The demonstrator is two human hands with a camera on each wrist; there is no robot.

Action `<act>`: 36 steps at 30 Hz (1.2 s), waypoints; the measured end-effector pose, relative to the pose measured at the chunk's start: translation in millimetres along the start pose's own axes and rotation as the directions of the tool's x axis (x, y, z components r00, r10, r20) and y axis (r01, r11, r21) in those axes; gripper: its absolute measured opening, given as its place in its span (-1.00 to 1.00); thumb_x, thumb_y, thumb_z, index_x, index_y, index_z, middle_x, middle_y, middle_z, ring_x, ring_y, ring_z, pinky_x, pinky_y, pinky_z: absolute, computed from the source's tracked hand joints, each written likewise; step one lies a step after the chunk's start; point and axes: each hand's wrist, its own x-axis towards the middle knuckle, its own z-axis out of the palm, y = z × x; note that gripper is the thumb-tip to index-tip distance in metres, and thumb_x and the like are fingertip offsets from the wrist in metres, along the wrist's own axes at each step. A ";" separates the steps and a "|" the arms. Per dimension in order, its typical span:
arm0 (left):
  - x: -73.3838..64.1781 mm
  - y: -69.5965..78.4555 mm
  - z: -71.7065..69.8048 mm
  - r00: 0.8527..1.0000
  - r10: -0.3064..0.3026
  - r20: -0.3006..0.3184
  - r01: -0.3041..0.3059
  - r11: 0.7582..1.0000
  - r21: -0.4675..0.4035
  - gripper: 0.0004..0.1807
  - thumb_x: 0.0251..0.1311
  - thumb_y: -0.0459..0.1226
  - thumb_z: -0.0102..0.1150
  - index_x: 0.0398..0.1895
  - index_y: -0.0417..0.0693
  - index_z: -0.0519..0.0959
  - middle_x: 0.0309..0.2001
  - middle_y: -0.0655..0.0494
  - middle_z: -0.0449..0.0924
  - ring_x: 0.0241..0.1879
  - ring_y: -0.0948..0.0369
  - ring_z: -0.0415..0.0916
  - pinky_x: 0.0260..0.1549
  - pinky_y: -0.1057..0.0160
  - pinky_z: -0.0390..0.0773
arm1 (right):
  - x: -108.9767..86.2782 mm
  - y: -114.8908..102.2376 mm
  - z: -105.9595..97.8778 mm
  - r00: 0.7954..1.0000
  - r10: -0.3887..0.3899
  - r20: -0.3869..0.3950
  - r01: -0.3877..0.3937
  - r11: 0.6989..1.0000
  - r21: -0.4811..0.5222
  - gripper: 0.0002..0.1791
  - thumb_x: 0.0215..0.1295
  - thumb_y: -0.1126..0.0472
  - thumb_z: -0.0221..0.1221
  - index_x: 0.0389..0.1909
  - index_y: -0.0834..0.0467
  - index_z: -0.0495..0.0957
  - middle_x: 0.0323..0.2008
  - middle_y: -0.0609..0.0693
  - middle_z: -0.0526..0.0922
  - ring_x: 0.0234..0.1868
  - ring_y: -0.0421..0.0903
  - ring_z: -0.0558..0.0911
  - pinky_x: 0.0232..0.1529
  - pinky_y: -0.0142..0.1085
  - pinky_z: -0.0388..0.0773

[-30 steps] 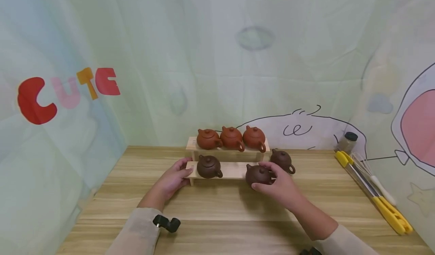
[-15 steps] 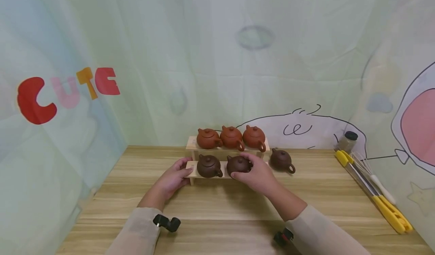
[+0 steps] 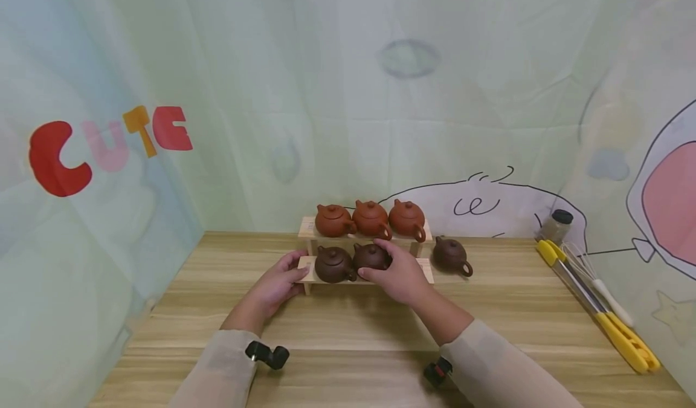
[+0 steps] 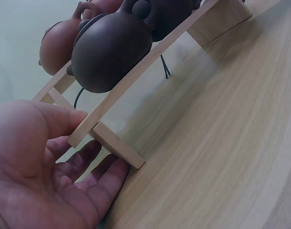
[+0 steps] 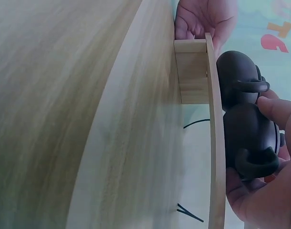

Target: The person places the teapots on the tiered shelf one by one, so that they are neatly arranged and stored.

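My right hand [image 3: 399,275] grips a dark brown teapot [image 3: 370,255] by its body, on the lower step of a small wooden two-tier stand [image 3: 421,271]. Its handle faces my palm in the right wrist view. Close against it on the left sits another dark teapot [image 3: 333,265]. My left hand [image 3: 280,284] holds the left end of the lower step, thumb on top and fingers beneath by the leg [image 4: 117,145]. Along the upper step stand three reddish-brown teapots, the left one [image 3: 333,220], the middle one [image 3: 371,219] and the right one [image 3: 406,219].
A third dark teapot [image 3: 450,256] stands on the wooden table [image 3: 326,372], right of the stand. Farther right lie yellow-tipped tongs [image 3: 598,308] and a whisk [image 3: 611,302], near a jar with a black lid [image 3: 556,226]. A printed cloth [image 3: 348,93] hangs behind.
My right hand has brought its dark teapot leftward along the lower step, from near the right end to beside the left dark teapot. My left hand keeps its hold on the stand.
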 end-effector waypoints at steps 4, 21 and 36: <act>-0.6 0.4 0.1 1.000 0.003 0.002 -0.003 1.000 0.002 -0.35 0.66 -0.27 -0.08 0.69 -0.13 0.04 0.74 -0.21 -0.07 0.57 -0.13 0.27 0.59 -0.26 0.26 | -1.2 1.0 -0.2 1.000 0.003 -0.003 -0.003 1.000 0.003 -0.13 0.22 -0.15 0.52 0.53 -0.06 0.44 0.49 0.10 0.53 0.44 0.15 0.56 0.38 0.13 0.54; 2.6 -2.2 -0.8 1.000 0.009 -0.007 -0.009 1.000 0.005 -0.35 0.66 -0.25 -0.06 0.69 -0.13 0.06 0.74 -0.21 -0.05 0.49 -0.04 0.36 0.55 -0.21 0.34 | -33.2 30.0 -45.0 1.000 0.010 -0.015 -0.008 0.993 0.119 -0.39 0.36 -0.01 0.45 0.39 -0.05 0.57 0.44 0.14 0.56 0.35 0.22 0.67 0.20 0.00 0.74; 0.8 -1.2 0.0 1.000 0.008 0.001 -0.008 1.000 0.006 -0.34 0.67 -0.26 -0.07 0.70 -0.14 0.03 0.75 -0.22 -0.10 0.56 -0.11 0.29 0.58 -0.25 0.28 | -49.6 76.4 -108.2 0.992 0.056 -0.115 -0.062 0.997 -0.050 -0.29 0.43 -0.06 0.39 0.48 0.13 0.46 0.40 0.30 0.57 0.39 0.26 0.58 0.29 0.14 0.64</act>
